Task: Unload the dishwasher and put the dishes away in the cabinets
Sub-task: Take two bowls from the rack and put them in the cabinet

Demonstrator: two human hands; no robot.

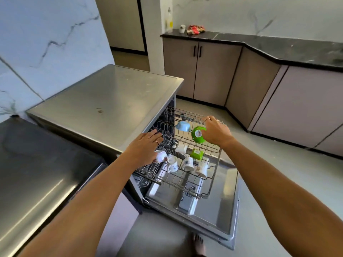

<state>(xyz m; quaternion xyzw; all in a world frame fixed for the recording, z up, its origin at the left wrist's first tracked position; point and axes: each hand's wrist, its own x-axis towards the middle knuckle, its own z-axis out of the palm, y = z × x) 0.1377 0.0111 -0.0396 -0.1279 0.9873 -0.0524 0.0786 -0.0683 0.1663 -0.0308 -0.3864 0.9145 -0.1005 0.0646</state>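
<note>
A green bowl [198, 134], tipped on edge in the pulled-out upper rack [202, 184], is gripped by the right hand [216, 133], while the left hand [146, 148] is held flat and empty above a cup [161, 156].

Both arms out; left hand [146, 147] flat, right hand [216, 133] curled, gripping

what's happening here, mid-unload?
Yes. A person stands at the open dishwasher with the upper rack pulled out. The right hand holds the green bowl in the rack; the left hand reaches flat over a white cup. A blue bowl, a smaller green dish and several cups remain racked.
</note>
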